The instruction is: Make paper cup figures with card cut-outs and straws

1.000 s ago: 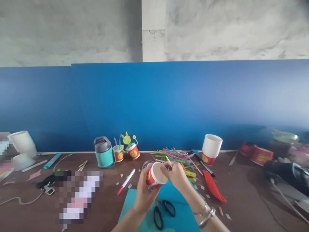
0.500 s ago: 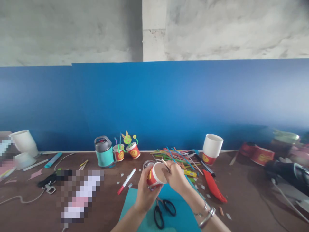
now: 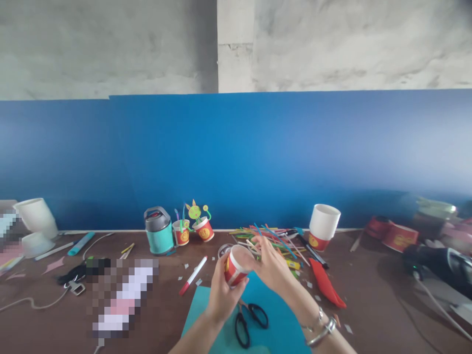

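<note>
My left hand [image 3: 221, 290] is closed around a red-and-white paper cup [image 3: 233, 270], tilted with its pale round end turned up and to the right. Beside that end, my right hand [image 3: 271, 263] has its fingers bent over a thin pale stick [image 3: 250, 244], partly hidden by them. Its thumb rests at the edge of the cup. Below both hands, black-handled scissors [image 3: 242, 330] lie on a turquoise sheet [image 3: 201, 307], handles toward me and blades partly covered by my left hand.
Behind my hands lies a pile of coloured sticks [image 3: 267, 231]. A red marker [image 3: 193, 275] is to the left, a red pouch-like item [image 3: 326, 282] to the right. Stacked paper cups [image 3: 324, 221], a turquoise flask [image 3: 159, 236] and a decorated cup [image 3: 203, 229] stand along the blue partition.
The cup has turned more upright in my left hand. My right hand has shifted slightly up and right, its thumb and fingers now spread farther apart.
</note>
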Available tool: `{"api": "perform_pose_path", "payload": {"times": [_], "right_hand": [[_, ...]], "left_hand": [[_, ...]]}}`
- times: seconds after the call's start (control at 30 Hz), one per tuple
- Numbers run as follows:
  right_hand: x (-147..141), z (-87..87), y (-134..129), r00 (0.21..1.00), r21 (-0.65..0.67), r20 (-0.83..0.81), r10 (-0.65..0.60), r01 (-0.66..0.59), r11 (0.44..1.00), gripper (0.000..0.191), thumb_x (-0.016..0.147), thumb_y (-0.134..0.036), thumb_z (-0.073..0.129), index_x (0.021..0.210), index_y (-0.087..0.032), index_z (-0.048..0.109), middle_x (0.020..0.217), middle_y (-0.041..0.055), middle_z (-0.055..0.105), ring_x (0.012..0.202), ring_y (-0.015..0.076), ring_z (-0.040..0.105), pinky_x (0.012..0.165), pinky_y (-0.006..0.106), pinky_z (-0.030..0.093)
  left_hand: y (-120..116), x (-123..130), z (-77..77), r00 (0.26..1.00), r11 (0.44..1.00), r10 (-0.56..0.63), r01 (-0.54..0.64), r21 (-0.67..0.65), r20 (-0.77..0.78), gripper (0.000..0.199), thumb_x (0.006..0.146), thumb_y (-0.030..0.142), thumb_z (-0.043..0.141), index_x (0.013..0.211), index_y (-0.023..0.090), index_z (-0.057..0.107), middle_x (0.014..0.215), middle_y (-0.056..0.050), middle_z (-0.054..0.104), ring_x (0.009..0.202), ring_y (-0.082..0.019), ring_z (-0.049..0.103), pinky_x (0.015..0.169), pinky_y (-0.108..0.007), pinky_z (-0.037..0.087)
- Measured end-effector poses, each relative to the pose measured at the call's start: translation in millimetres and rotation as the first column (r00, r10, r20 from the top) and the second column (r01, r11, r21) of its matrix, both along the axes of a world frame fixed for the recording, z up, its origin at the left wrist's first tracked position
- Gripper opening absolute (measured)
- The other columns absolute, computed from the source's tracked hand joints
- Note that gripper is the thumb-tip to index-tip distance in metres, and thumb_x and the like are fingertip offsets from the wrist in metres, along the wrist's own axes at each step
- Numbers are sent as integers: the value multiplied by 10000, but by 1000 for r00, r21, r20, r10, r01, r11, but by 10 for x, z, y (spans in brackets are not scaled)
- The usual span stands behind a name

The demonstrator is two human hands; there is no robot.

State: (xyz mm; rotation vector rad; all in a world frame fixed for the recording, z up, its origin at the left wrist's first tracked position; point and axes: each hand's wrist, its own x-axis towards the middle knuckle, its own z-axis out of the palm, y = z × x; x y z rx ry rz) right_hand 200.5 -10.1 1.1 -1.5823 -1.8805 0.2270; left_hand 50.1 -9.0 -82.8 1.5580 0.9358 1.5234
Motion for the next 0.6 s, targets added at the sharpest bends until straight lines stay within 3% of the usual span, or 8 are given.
{"api": "perform_pose_path", "payload": {"times": [0.1, 0.27, 0.37, 0.47, 0.6], "right_hand": [[75, 41, -34, 996, 14, 72, 51, -52, 999, 213, 892, -262, 388, 997, -194, 560, 1006, 111, 615, 867, 213, 609, 727, 314, 449], [129, 219, -96, 967, -82, 80, 241, -234, 969, 176, 819, -169, 459, 732, -200, 608, 786, 17, 615, 733, 144, 580, 668, 242, 388], [128, 317, -141, 934, -142, 52, 352, -342, 929, 205, 773, -132, 477, 649, -196, 629, 696, -12, 579, 679, 119, 545, 619, 222, 343], [105, 345, -168, 912, -146, -11, 411, -408, 901, 222, 756, -100, 460, 640, -191, 627, 679, -18, 558, 676, 115, 528, 624, 215, 341], [36, 292, -159, 885, -137, -123, 448, -462, 876, 232, 733, -68, 445, 676, -186, 637, 747, -6, 598, 725, 124, 554, 670, 212, 376]], "left_hand": [[-6, -4, 10, 995, 998, -16, 21, -61, 94, 596, 694, 219, 731, 1233, 200, 478, 1162, -108, 577, 1058, -259, 573, 915, -351, 466], [-66, -9, 75, 939, 947, -274, 302, -114, 208, 645, 722, 203, 706, 1290, 220, 400, 1232, -126, 547, 1076, -262, 571, 853, -322, 504], [-88, -9, 98, 907, 912, -370, 396, -109, 200, 599, 743, 200, 678, 1277, 222, 410, 1181, -118, 586, 1003, -241, 602, 813, -306, 513], [-91, -14, 88, 916, 915, -386, 395, -82, 107, 584, 753, 180, 642, 1289, 222, 412, 1148, -103, 608, 948, -219, 613, 789, -293, 512], [-96, -24, 72, 946, 949, -313, 314, -5, -83, 668, 715, 111, 624, 1326, 228, 381, 1169, -92, 596, 1010, -230, 587, 862, -324, 485]]}}
